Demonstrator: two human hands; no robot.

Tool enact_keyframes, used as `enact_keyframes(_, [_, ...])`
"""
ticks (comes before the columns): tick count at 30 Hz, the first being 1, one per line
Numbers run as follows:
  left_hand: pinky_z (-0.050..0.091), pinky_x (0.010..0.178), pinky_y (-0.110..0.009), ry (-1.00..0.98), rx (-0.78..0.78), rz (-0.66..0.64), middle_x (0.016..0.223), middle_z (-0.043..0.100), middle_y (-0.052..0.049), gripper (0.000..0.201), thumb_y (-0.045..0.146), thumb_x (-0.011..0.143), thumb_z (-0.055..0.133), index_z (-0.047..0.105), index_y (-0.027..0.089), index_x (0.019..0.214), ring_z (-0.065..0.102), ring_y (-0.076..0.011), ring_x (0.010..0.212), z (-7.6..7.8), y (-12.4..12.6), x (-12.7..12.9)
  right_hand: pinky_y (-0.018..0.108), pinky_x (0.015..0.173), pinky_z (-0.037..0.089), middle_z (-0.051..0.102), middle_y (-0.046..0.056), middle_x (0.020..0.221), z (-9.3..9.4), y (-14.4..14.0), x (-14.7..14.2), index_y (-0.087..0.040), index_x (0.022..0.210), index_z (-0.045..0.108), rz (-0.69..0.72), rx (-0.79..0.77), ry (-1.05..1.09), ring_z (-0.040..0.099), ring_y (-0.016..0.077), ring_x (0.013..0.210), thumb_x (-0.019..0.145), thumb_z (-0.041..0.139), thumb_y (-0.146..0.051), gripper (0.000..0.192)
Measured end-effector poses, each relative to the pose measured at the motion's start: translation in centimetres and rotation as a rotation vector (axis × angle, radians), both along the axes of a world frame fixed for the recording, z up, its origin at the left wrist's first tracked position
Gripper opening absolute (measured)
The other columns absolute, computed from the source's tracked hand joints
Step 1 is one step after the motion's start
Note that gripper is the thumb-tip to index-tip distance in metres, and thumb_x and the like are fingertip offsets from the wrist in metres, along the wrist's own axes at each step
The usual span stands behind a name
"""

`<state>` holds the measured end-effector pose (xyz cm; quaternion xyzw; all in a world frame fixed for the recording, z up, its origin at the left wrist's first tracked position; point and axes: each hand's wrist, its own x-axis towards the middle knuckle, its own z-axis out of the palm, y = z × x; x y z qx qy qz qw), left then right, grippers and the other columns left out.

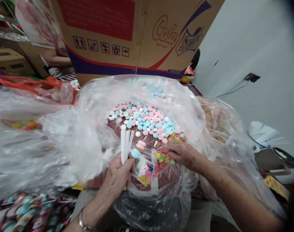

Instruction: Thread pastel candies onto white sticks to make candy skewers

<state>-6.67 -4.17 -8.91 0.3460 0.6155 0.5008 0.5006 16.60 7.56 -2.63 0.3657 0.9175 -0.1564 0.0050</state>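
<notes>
Near the desk's (93, 183) front edge, our left hand (119, 172) grips white sticks (123, 146), best kept steady; right hand (184, 155) at candy rings (162, 157), hold unclear.

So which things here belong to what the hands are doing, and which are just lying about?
Seemingly in use:
left hand, holding white sticks
stacked pink and blue candies by its thumb
right hand, at the ring candies
loose pastel candies
printed packet

Seemingly just about:
cardboard box
red plastic bag
black wall plug
</notes>
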Motion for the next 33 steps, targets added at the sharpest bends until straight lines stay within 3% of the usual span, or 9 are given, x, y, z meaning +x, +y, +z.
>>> enact_keyframes(5, [0.027, 0.033, -0.017, -0.075, 0.038, -0.001, 0.044, 0.051, 0.007, 0.031, 0.043, 0.081, 0.063, 0.055, 0.018, 0.065, 0.039, -0.0067, 0.03, -0.6, 0.2, 0.1, 0.032, 0.078, 0.044, 0.06, 0.007, 0.091, -2.9, -1.6, 0.2, -0.017, 0.084, 0.062, -0.043, 0.122, -0.029, 0.057, 0.0204, 0.086, 0.092, 0.048, -0.014, 0.017])
enact_keyframes(9, [0.027, 0.031, -0.016, -0.111, 0.056, 0.001, 0.051, 0.056, 0.006, 0.029, 0.042, 0.084, 0.062, 0.054, 0.019, 0.069, 0.039, -0.0054, 0.029, -1.0, 0.2, 0.1, 0.032, 0.072, 0.044, 0.057, 0.005, 0.082, -3.7, -1.5, -0.2, -0.02, 0.071, 0.054, -0.114, 0.178, 0.174, 0.055, 0.0193, 0.079, 0.082, 0.05, -0.009, 0.016])
enact_keyframes(13, [0.025, 0.031, -0.016, -0.12, 0.048, -0.013, 0.051, 0.057, 0.006, 0.029, 0.043, 0.082, 0.063, 0.053, 0.019, 0.069, 0.039, -0.0054, 0.028, -0.7, 0.1, 0.3, 0.026, 0.056, 0.039, 0.052, -0.003, 0.062, -2.9, -0.7, -1.8, -0.022, 0.068, 0.05, -0.39, -0.039, 0.51, 0.049, 0.0139, 0.059, 0.075, 0.055, -0.016, 0.011])
enact_keyframes(16, [0.026, 0.031, -0.017, -0.117, 0.04, -0.033, 0.049, 0.055, 0.006, 0.029, 0.043, 0.079, 0.064, 0.053, 0.019, 0.068, 0.039, -0.0062, 0.029, 0.0, 0.1, 0.3, 0.025, 0.052, 0.043, 0.057, -0.004, 0.063, -2.2, -0.5, -4.1, -0.021, 0.077, 0.057, -0.536, -0.262, 0.799, 0.054, 0.0129, 0.056, 0.074, 0.06, -0.026, 0.006])
enact_keyframes(20, [0.026, 0.032, -0.018, -0.098, 0.019, -0.062, 0.048, 0.054, 0.005, 0.029, 0.044, 0.08, 0.062, 0.053, 0.02, 0.067, 0.039, -0.0074, 0.03, 0.7, 0.1, 0.3, 0.027, 0.059, 0.052, 0.068, 0.0, 0.079, -1.7, -0.9, -6.7, -0.02, 0.096, 0.068, -0.521, -0.384, 0.923, 0.063, 0.0146, 0.063, 0.074, 0.062, -0.03, 0.025])
enact_keyframes(27, [0.025, 0.031, -0.019, -0.078, 0.006, -0.044, 0.047, 0.054, 0.006, 0.026, 0.042, 0.083, 0.06, 0.055, 0.02, 0.07, 0.039, -0.0087, 0.03, 0.3, 0.1, 0.3, 0.029, 0.068, 0.056, 0.073, 0.003, 0.084, -1.5, -1.3, -6.9, -0.021, 0.092, 0.076, -0.44, -0.196, 0.816, 0.069, 0.0176, 0.074, 0.08, 0.059, -0.027, 0.021])
enact_keyframes(33, [0.024, 0.032, -0.019, -0.095, 0.016, -0.022, 0.05, 0.056, 0.006, 0.022, 0.039, 0.081, 0.061, 0.055, 0.021, 0.071, 0.038, -0.0084, 0.031, 0.3, 0.2, 0.4, 0.033, 0.081, 0.056, 0.075, 0.004, 0.094, -2.2, -2.2, -6.8, -0.024, 0.094, 0.076, -0.236, 0.018, 0.787, 0.07, 0.0189, 0.088, 0.087, 0.052, -0.018, 0.026])
